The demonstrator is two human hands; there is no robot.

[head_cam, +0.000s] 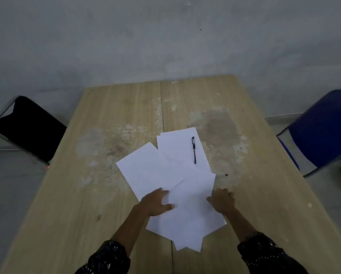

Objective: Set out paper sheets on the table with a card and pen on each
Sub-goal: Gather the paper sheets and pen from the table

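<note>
now left hand [156, 202] and right hand [223, 201] touch sheets [189, 216].

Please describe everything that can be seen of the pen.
The pen is slim and dark, seemingly blue-black plastic, with a clip near its far end. It lies flat on the far sheet, close to that sheet's right edge and roughly parallel to it. Only that sheet touches it. Finer details are too small to tell.

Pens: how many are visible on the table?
1. The pen lies on the far sheet, near its right edge. More could be hidden under the other sheets, which overlap.
</note>
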